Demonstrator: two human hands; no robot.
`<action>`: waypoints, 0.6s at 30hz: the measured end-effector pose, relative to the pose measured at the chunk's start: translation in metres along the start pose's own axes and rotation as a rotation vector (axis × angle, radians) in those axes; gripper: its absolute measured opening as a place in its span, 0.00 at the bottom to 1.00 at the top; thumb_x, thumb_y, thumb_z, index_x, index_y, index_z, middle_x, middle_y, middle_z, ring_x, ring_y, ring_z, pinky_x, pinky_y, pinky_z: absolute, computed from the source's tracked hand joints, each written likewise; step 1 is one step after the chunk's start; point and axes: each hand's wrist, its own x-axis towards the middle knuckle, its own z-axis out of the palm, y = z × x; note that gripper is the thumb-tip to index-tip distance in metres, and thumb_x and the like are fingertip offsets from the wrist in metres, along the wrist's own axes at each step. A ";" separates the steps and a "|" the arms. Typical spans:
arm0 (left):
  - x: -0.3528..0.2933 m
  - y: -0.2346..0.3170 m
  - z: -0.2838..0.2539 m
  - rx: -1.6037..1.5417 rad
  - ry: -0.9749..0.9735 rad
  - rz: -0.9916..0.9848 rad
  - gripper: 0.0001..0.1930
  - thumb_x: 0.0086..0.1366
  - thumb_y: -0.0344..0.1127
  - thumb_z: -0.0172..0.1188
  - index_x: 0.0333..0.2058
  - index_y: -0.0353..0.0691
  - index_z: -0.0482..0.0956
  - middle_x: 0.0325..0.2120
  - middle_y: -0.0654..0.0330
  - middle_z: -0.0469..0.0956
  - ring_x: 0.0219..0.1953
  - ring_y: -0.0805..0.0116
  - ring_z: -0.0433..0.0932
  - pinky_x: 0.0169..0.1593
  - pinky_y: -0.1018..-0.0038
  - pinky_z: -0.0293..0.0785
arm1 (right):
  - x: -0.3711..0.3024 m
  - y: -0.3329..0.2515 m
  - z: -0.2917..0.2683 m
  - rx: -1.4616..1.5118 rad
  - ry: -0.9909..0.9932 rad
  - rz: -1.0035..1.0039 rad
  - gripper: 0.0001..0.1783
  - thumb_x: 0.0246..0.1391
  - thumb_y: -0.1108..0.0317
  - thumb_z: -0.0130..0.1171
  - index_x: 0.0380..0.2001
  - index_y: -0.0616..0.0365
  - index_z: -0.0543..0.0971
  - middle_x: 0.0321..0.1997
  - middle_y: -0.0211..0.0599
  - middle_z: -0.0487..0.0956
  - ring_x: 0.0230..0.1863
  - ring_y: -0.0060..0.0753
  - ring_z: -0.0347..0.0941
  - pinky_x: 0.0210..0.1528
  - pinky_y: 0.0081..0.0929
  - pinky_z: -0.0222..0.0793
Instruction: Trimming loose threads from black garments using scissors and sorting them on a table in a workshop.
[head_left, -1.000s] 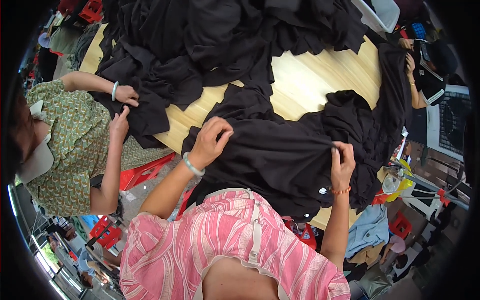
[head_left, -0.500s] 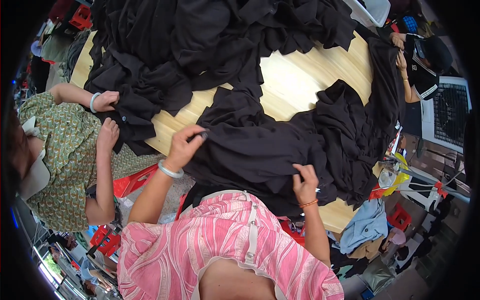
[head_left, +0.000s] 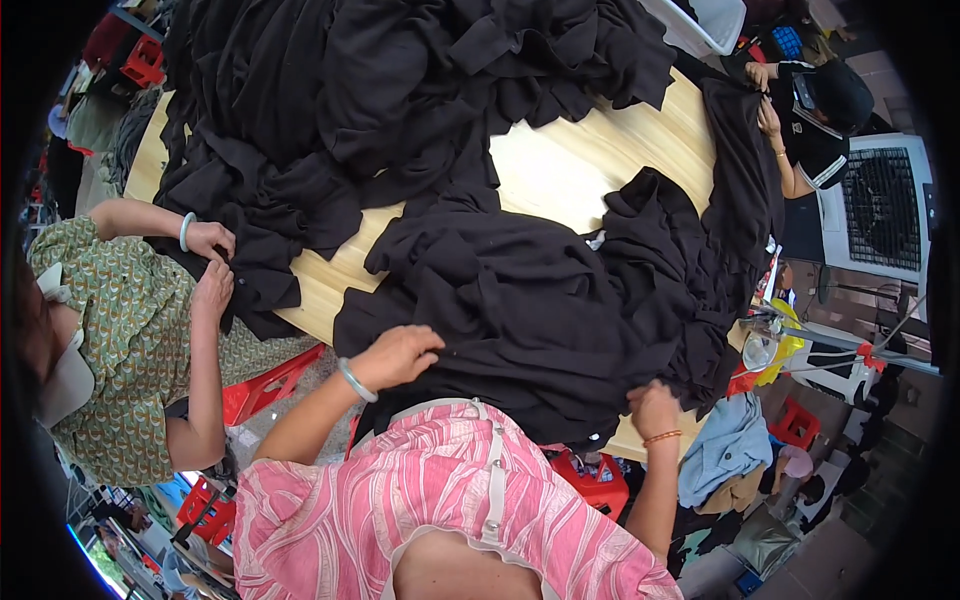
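A black garment [head_left: 500, 290] lies in loose folds on the table in front of me. Over its near left edge is my left hand [head_left: 402, 355], a pale bangle at its wrist. Its fingers are stretched forward above the cloth and pinch nothing that I can see. My right hand [head_left: 655, 408], with an orange cord bracelet, is beside the garment's near right part. Its fingers are curled closed, and what they hold, if anything, is hidden. More dark cloth [head_left: 660, 240] is bunched on the right. A small white piece [head_left: 596, 240] shows at the garment's far edge.
A large heap of black garments [head_left: 340, 90] covers the far side of the wooden table [head_left: 550, 170]. On the left, a co-worker's hands [head_left: 210, 265] handle black cloth; another person's hands [head_left: 765, 95] hold cloth at far right. Red stools [head_left: 590, 485] stand below.
My left hand has let go of the garment's edge and come nearer to me. The garment lies changed in its folds. My right hand has moved right and nearer, its fingers now curled.
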 end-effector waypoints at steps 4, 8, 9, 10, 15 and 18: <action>-0.017 -0.007 0.040 -0.056 -0.088 -0.089 0.09 0.57 0.28 0.62 0.38 0.36 0.81 0.34 0.54 0.79 0.42 0.52 0.78 0.47 0.61 0.73 | -0.002 -0.084 -0.033 0.215 0.257 -0.252 0.09 0.51 0.61 0.65 0.26 0.54 0.83 0.25 0.41 0.78 0.33 0.49 0.77 0.38 0.41 0.73; -0.014 0.008 0.032 0.000 -0.085 -0.028 0.08 0.57 0.29 0.62 0.36 0.36 0.82 0.33 0.55 0.78 0.40 0.55 0.76 0.46 0.64 0.71 | 0.015 -0.167 -0.044 0.629 0.345 -0.388 0.13 0.50 0.56 0.69 0.25 0.53 0.80 0.27 0.32 0.77 0.30 0.40 0.78 0.29 0.35 0.73; -0.015 0.009 0.028 -0.003 -0.118 -0.009 0.07 0.56 0.29 0.63 0.35 0.36 0.82 0.33 0.56 0.77 0.40 0.56 0.76 0.46 0.64 0.71 | 0.025 -0.184 -0.030 0.637 0.387 -0.419 0.15 0.50 0.53 0.68 0.31 0.52 0.80 0.32 0.31 0.77 0.31 0.41 0.78 0.30 0.35 0.74; -0.017 0.011 0.025 -0.007 -0.145 0.007 0.07 0.56 0.29 0.63 0.34 0.36 0.83 0.33 0.56 0.77 0.40 0.57 0.76 0.46 0.65 0.70 | 0.037 -0.199 -0.012 0.586 0.383 -0.423 0.19 0.50 0.50 0.68 0.36 0.53 0.80 0.36 0.34 0.78 0.33 0.43 0.79 0.32 0.36 0.75; -0.015 0.023 0.018 0.057 -0.226 0.038 0.08 0.55 0.29 0.65 0.35 0.37 0.83 0.35 0.57 0.77 0.40 0.57 0.76 0.45 0.65 0.72 | 0.062 -0.235 0.040 0.639 0.233 -0.412 0.11 0.55 0.64 0.62 0.38 0.57 0.77 0.37 0.44 0.76 0.31 0.54 0.78 0.34 0.46 0.75; 0.003 0.045 0.014 -0.059 0.206 0.080 0.13 0.59 0.29 0.63 0.44 0.37 0.79 0.45 0.52 0.74 0.44 0.50 0.77 0.46 0.64 0.75 | 0.048 -0.235 0.030 0.666 0.337 -0.543 0.07 0.55 0.68 0.60 0.34 0.59 0.74 0.35 0.44 0.76 0.30 0.55 0.78 0.32 0.45 0.75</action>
